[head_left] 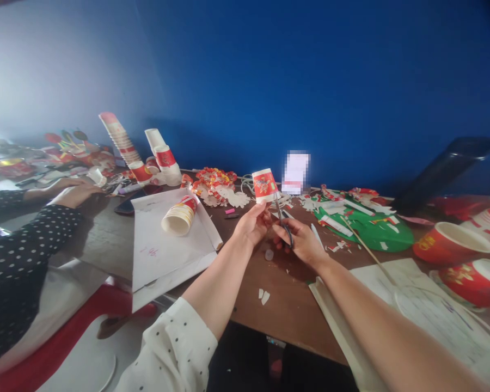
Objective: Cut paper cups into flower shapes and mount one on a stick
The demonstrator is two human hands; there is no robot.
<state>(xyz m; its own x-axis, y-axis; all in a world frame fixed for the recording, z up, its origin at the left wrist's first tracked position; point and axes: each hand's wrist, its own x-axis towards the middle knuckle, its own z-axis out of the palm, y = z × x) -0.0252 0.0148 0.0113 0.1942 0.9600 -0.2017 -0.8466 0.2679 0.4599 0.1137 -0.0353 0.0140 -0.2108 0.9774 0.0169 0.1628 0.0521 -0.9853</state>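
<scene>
A red and white paper cup [263, 185] is held up over the table in my left hand [256, 226], whose fingers grip it from below. My right hand [300, 239] is closed round the dark handles of a pair of scissors [286, 228]. The scissors' blades point up at the cup's right side; whether they touch the paper I cannot tell. Behind the hands stands a blurred-out bright screen [296, 173]. Below them on the tabletop lie a small round clear piece [269, 255] and white paper scraps [264, 295].
On the left, a co-worker's hands [75, 190] rest on the table by leaning stacks of paper cups [124, 144]. Nearer are white paper [147, 272] and lying cups [178, 216]. A green sheet [386, 234] with scraps, red cups [449, 242] and a written sheet [441, 316] occupy the right.
</scene>
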